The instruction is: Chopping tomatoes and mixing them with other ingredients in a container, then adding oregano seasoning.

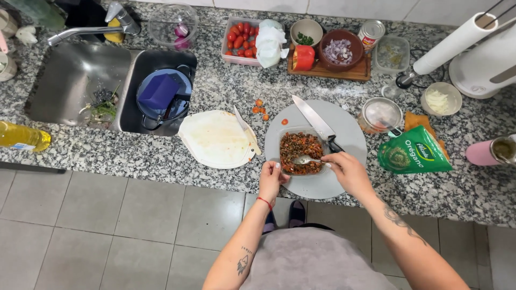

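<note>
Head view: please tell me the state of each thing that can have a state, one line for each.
Container: open, filled with a brown mix.
Spoon: in the mix, held by right hand.
Left hand: steadying the container's near edge.
Knife: lying flat on the round board.
White board: lying flat, stained.
Green bag: lying on its side.
Tomato tray: open.
Tap: no water seen.

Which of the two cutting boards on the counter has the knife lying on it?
The round grey board, under the hands. The knife lies across it beside the food container. The white board to its left is bare.
</note>
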